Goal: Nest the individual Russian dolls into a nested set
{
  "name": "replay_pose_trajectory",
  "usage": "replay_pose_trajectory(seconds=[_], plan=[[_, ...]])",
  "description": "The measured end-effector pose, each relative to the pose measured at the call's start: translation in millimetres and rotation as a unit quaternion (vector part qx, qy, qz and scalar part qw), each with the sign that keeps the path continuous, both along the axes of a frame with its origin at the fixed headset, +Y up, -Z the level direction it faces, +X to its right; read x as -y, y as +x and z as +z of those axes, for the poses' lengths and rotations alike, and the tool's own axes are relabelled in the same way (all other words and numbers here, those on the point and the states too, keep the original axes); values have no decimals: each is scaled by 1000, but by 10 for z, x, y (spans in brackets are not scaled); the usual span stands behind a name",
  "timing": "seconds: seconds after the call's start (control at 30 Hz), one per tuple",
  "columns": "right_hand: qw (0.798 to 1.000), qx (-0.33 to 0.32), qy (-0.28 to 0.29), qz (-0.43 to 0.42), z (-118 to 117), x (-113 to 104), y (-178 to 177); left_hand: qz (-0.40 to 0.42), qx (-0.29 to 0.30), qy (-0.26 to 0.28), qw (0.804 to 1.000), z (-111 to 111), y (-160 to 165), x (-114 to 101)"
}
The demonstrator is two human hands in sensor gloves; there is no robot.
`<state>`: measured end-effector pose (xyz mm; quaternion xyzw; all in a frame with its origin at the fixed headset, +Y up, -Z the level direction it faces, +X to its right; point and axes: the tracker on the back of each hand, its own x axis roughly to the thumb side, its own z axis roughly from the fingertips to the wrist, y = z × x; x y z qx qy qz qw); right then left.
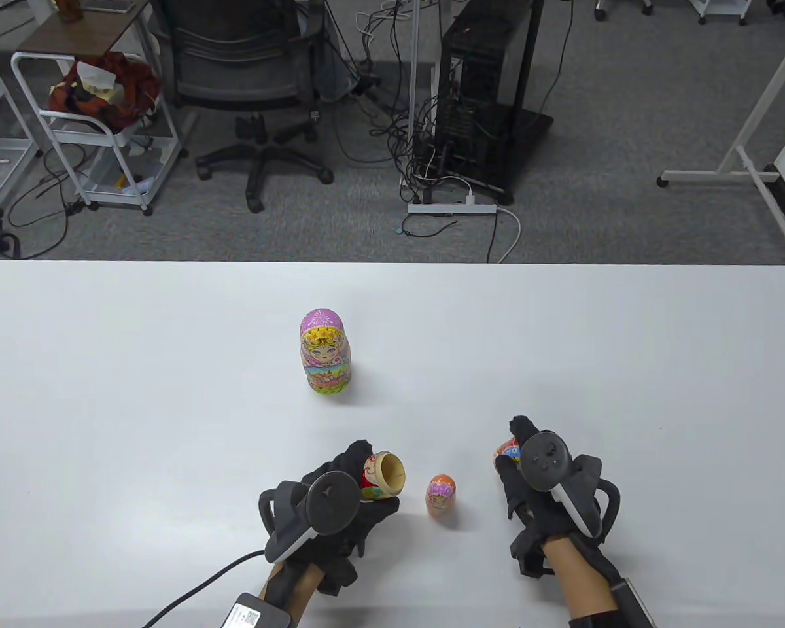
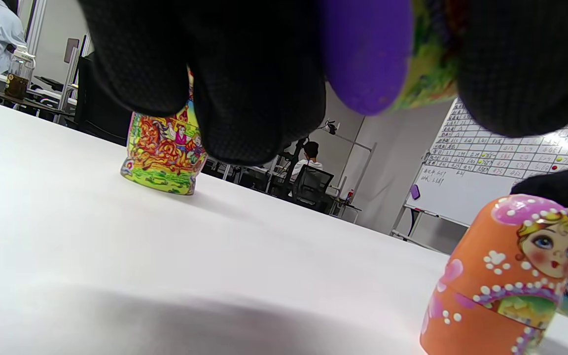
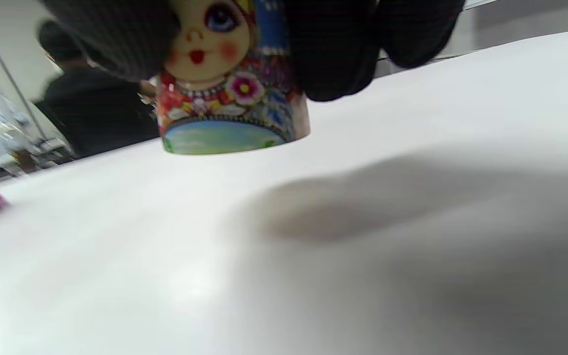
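My left hand grips a hollow doll bottom half, tipped on its side with the bare-wood opening facing right. Its purple base shows between my fingers in the left wrist view. A small closed orange doll stands between my hands; it also shows in the left wrist view. My right hand holds a red and blue doll top half with a painted face, its open rim down on the table. A large closed pink and yellow doll stands farther back.
The white table carries only the dolls. A black cable runs from my left wrist off the front edge. Beyond the far edge are office chairs, a computer tower and cables on the floor.
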<state>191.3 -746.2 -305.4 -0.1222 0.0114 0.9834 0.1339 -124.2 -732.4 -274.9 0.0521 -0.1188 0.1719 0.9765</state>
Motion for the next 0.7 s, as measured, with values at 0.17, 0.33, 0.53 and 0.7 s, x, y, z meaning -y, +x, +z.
replay_pose_trajectory(seconds=[0.17, 0.33, 0.53, 0.7], plan=[[999, 24, -32, 8, -29, 94, 90, -1, 1, 1, 1000, 3, 4, -6], [998, 30, -48, 30, -40, 138, 84, -1, 1, 1, 1000, 3, 1, -9], [997, 24, -72, 18, -42, 150, 104, 0, 2, 1, 1000, 3, 0, -13], [999, 5, -34, -13, 42, 0, 43, -1, 2, 0, 1000, 5, 1, -14]])
